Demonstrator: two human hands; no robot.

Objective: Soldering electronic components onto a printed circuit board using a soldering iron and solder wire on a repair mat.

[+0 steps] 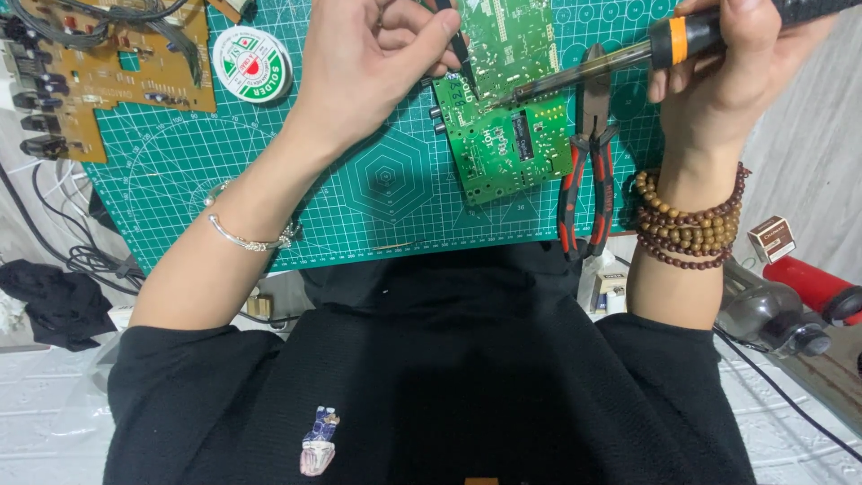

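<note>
A green circuit board (507,135) lies on a green cutting mat (377,189). My right hand (732,76) grips a soldering iron (611,63) with an orange and black handle; its metal tip rests on the board near its middle. My left hand (377,58) pinches black tweezers (460,49) whose points touch the board right beside the iron's tip. A silver bracelet circles my left wrist and brown wooden beads wrap my right wrist.
Red-handled pliers (588,171) lie on the mat just right of the board. A round solder tin (252,63) and a brown circuit board (99,67) with cables sit at the far left. A red and grey tool (790,301) and small box (772,238) lie at right.
</note>
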